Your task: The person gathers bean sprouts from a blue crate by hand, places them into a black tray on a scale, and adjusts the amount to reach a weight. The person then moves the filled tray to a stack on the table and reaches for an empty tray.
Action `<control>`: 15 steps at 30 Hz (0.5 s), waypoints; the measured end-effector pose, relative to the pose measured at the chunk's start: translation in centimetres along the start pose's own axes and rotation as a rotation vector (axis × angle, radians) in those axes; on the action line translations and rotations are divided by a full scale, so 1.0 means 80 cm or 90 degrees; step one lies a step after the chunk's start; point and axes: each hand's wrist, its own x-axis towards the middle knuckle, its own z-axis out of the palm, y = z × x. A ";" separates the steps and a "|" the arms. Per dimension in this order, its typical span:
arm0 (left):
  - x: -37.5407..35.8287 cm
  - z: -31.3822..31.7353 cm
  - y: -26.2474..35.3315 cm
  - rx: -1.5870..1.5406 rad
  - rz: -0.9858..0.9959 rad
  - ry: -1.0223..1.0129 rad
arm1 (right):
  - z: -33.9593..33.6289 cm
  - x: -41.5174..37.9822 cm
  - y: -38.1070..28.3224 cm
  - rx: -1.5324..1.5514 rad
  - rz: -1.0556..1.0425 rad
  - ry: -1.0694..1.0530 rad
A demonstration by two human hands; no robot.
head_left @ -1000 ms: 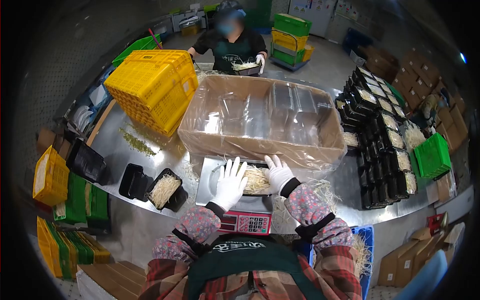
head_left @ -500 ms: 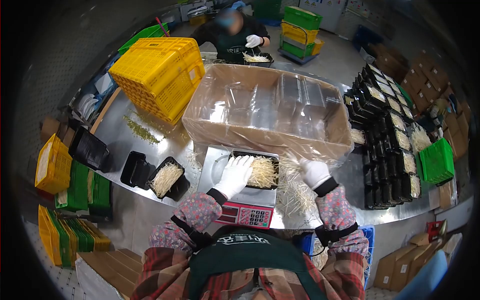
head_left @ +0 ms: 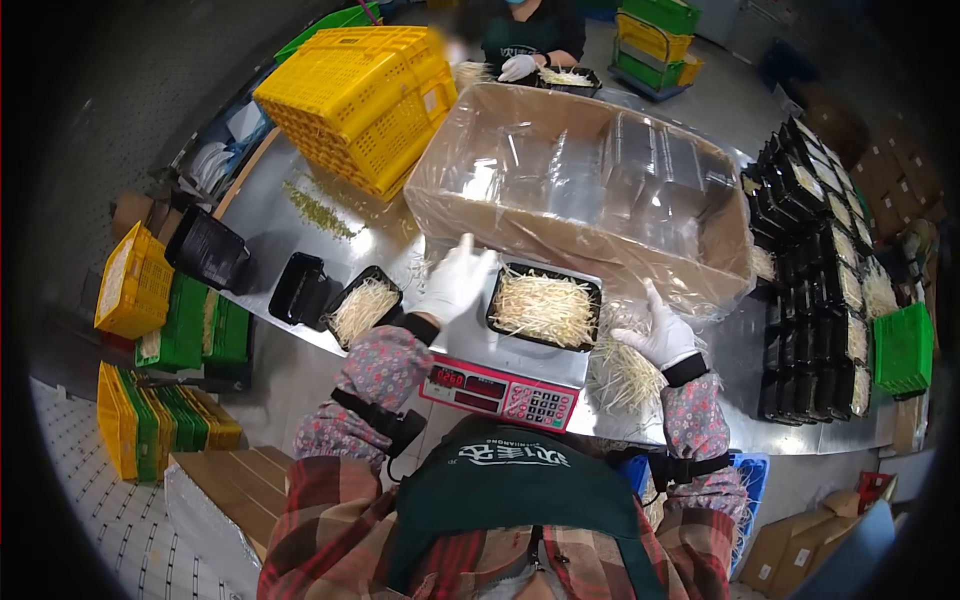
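Observation:
A black tray filled with bean sprouts (head_left: 545, 306) rests on the steel platform of a weighing scale (head_left: 497, 393), whose red digits are lit. Just left of that tray is my white-gloved left hand (head_left: 456, 286), fingers stretched forward and holding nothing. To its right, my gloved right hand (head_left: 662, 332) is spread at a heap of loose bean sprouts (head_left: 626, 378), index finger pointing forward and thumb out to the side. A second tray of sprouts (head_left: 363, 311) sits tilted near my left wrist, beside an unfilled black tray (head_left: 298, 288).
A carton lined with clear plastic (head_left: 580, 228) holds stacked clear lids. Yellow crates (head_left: 355, 105) stand at the back left. Stacks of filled black trays (head_left: 815, 330) line the right side. Across the table a gloved co-worker (head_left: 530, 45) handles another sprout tray.
My left hand has come off the tray and moved left. My right hand has opened out over the loose sprouts. The view has shifted, and the co-worker's hands have moved.

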 end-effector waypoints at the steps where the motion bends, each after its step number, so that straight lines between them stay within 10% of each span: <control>1: -0.001 0.001 0.030 0.109 0.100 -0.069 | 0.000 0.007 -0.031 -0.012 -0.017 -0.005; 6: -0.042 0.076 0.041 0.190 0.459 -0.119 | 0.050 0.029 -0.090 -0.268 -0.167 -0.081; 15: -0.023 0.075 0.042 0.225 0.433 -0.135 | 0.030 0.025 -0.049 -0.144 -0.145 0.027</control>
